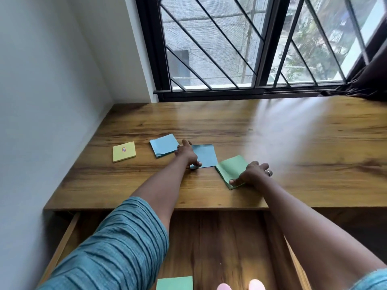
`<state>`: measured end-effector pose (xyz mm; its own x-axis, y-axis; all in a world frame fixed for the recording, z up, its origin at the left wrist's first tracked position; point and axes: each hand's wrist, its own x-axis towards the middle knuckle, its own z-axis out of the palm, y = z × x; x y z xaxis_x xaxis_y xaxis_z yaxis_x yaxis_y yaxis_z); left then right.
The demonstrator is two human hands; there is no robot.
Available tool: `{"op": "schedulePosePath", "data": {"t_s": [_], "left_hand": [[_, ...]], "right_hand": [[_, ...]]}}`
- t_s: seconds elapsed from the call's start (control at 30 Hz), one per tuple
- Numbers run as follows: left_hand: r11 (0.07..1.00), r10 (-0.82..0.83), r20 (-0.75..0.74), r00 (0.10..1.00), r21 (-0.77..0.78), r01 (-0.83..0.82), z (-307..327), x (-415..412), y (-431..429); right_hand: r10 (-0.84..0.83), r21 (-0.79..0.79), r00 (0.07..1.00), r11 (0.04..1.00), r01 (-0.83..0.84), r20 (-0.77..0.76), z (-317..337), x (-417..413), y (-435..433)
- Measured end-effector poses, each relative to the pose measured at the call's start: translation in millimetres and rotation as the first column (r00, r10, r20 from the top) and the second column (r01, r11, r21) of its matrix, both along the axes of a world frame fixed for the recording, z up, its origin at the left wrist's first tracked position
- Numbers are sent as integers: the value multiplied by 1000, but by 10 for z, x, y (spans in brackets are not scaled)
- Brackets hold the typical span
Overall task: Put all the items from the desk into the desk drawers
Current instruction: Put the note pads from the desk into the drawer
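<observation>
Arms [163, 185] stretch over desk [293, 143] — left hand [187, 154] splayed on dark-blue pad [206, 155], right hand [251, 174] splayed on green pad [230, 167].

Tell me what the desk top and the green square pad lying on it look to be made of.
Brown wooden desk top: wood or wood-look laminate, with streaky grain and a smooth semi-gloss finish showing a pale glare. Green square pad: probably matte paper; thin stacked sheets show along its edge.
</observation>
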<state>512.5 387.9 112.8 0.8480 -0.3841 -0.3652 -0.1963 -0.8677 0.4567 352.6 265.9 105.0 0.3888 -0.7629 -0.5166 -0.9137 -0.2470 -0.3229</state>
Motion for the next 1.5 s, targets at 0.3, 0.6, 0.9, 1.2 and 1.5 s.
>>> {"op": "schedulePosePath", "data": {"t_s": [0.3,0.6,0.9,1.2,1.5], "left_hand": [[919,187,-62,980,-342,-197,-23,-304,283],[931,207,39,978,-314,-184,111,-745,1449],[896,378,11,926,-254,-363,-416,-1485,2992],[898,412,-108,905,-118,-423,-1236,-1680,3632],[927,374,-15,927,2,-374,-1331,-1752,3699]], "right_hand": [[-167,2,909,984,180,382,41,-175,137],[-415,545,707,837,50,572,61,-378,686],[-300,576,728,802,-157,617,-277,-552,1976],[-291,623,790,769,-143,540,-690,-735,2736],[-378,651,778,758,-51,501,-880,-630,3075]]}}
